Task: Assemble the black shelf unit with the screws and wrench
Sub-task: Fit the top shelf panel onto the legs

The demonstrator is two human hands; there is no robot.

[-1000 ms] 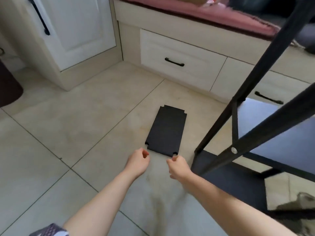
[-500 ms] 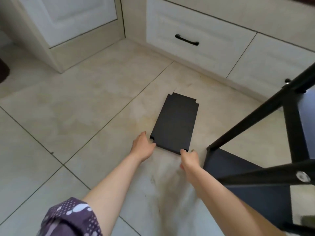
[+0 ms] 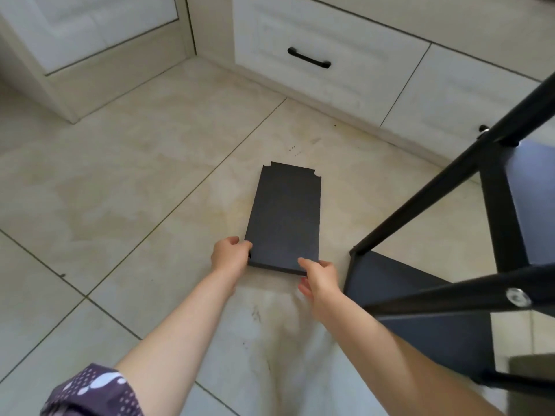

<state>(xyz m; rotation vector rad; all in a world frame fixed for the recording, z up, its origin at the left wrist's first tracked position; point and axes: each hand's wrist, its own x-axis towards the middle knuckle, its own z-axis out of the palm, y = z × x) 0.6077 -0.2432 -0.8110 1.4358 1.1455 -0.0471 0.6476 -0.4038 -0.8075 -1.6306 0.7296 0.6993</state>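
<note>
Now gripping the near corners of the black shelf panel (image 3: 285,217) with left hand (image 3: 229,255) and right hand (image 3: 319,277), near edge raised off the floor, no longer merely reaching.

- A black shelf panel (image 3: 285,217) is lying on the tiled floor (image 3: 120,190)
- The left hand (image 3: 229,256) and right hand (image 3: 319,279) are gripping its near corners
- The black shelf frame (image 3: 450,265) is standing just right

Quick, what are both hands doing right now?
Left hand: holding the near left corner of the black shelf board.
Right hand: holding the board's near right corner.
</note>
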